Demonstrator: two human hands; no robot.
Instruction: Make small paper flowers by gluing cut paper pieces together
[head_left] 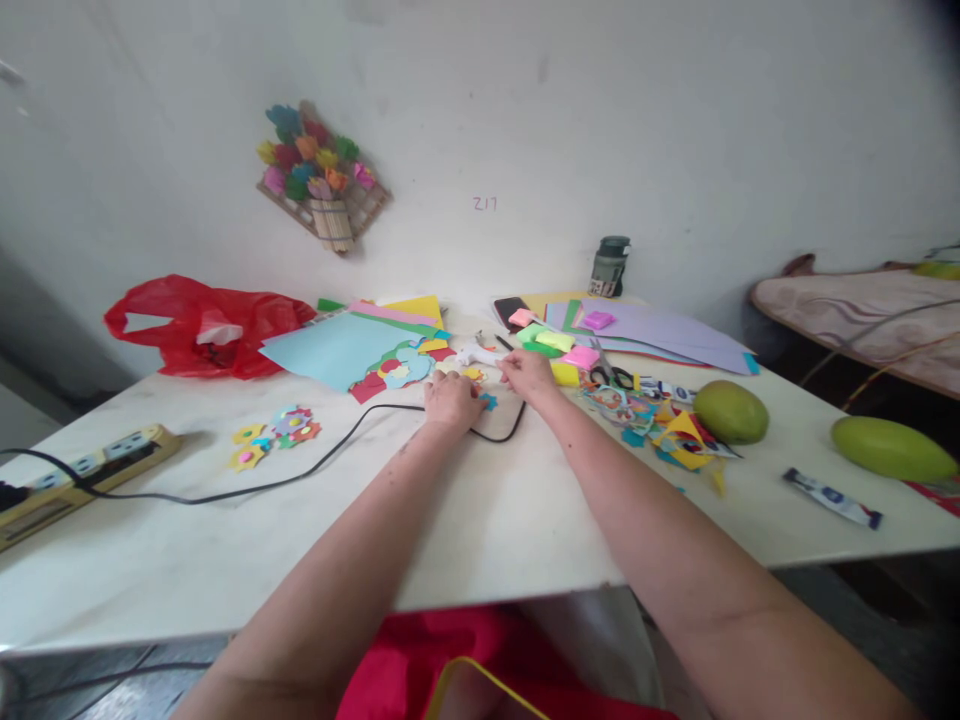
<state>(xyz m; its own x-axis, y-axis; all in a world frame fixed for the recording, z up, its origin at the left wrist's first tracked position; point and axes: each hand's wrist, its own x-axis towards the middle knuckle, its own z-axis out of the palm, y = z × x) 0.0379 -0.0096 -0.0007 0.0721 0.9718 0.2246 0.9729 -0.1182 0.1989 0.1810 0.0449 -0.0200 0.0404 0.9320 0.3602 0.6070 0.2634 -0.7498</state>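
Observation:
Near the middle of the white table, my left hand [452,400] rests low over small paper pieces, its fingers bent. A blue paper piece [489,401] shows at its fingertips; whether it is gripped is unclear. Just to the right, my right hand [526,372] is closed at the end of a white glue gun [478,352], thumb and finger together; what they pinch is too small to make out. A black cord [360,425] loops below both hands. Coloured paper cutouts [401,366] lie beyond my left hand.
Left are a red plastic bag [202,325], paper flowers [289,425] and a power strip [124,455]. Right are clay packs [581,357], scissors [613,377], paper scraps [679,435], green fruits [731,411] and a glue tube [832,498]. A bottle [609,267] stands behind.

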